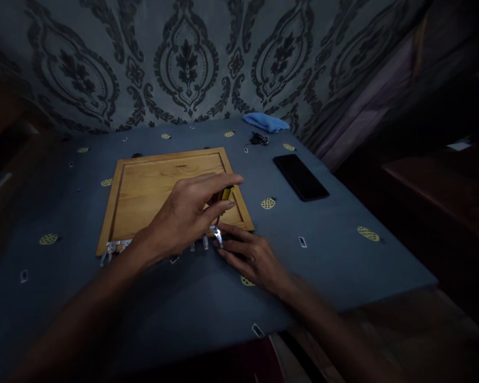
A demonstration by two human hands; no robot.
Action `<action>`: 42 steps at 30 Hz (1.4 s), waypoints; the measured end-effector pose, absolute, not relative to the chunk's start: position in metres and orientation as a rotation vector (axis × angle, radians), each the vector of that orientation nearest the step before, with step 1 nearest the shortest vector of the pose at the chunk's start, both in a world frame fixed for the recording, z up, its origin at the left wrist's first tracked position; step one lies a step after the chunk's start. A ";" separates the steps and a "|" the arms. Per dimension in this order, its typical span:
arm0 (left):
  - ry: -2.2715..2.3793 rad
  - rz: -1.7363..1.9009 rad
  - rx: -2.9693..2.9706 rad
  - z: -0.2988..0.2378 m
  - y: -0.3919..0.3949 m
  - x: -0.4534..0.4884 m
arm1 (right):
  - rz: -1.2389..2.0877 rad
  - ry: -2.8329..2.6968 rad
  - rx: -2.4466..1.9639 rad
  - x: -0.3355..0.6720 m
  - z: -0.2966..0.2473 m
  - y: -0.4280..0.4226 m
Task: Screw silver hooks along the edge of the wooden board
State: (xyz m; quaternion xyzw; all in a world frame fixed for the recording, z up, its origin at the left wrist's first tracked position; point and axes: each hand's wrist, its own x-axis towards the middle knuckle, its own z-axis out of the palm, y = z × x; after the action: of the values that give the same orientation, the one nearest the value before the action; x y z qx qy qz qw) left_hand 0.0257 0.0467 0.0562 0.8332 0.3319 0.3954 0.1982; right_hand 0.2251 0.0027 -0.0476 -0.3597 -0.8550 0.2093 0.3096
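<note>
The blue tablecloth [335, 266] fades into shadow at its near left. On it the framed wooden panel [147, 191] lies flat, partly covered by the left hand [187, 210], whose thumb and fingers grip the screwdriver [226, 193] and hide part of its handle. The right hand [253, 255] is partly curled, fingertips at the bright metal hinge [217, 235] by the panel's near right corner. The hinge sits below the left hand; glare obscures its details and where the screwdriver's tip meets it.
</note>
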 end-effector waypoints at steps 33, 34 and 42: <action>1.051 0.958 2.536 0.064 0.021 -0.002 | 0.583 -2.240 -0.927 0.224 -0.046 0.002; 1.080 0.986 2.524 0.065 0.021 -0.002 | 0.587 -2.235 -0.928 0.224 -0.045 0.003; 1.149 1.057 2.484 0.066 0.021 -0.001 | 0.619 -2.222 -0.943 0.223 -0.043 0.002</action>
State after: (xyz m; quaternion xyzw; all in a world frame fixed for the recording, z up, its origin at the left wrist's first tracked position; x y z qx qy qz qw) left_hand -0.0012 0.0212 0.0661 0.8421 0.3896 0.3584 0.1034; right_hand 0.2232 0.0024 -0.0430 -0.3586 -0.8451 0.2354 0.3191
